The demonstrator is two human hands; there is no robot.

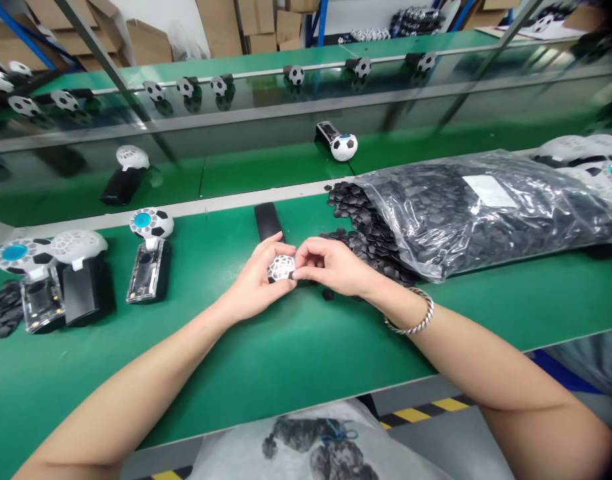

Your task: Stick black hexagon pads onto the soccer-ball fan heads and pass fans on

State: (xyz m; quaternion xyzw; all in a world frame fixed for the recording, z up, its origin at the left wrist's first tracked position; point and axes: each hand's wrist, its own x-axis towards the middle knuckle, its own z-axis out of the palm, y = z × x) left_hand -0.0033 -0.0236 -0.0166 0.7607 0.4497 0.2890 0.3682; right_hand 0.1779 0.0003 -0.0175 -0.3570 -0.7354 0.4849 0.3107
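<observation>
My left hand (259, 283) is curled around a small white lattice ball-shaped cover (281, 267), which sits at the head of a black handle (269, 222) lying on the green belt. My right hand (331, 267) is closed in a pinch against the cover's right side, fingertips touching it; whether a small black piece is between them I cannot make out. A silver bracelet (411, 320) is on my right wrist. A loose pile of small black flat pieces (359, 220) lies just behind and right of my right hand.
A big clear plastic bag (486, 207) full of the black pieces lies to the right. At left stand soccer-ball-headed devices (149, 257) and a white-headed one (79, 273), with more black pieces (3, 310). More units sit on the far belt (343, 145). Another bag (311, 443) is near my lap.
</observation>
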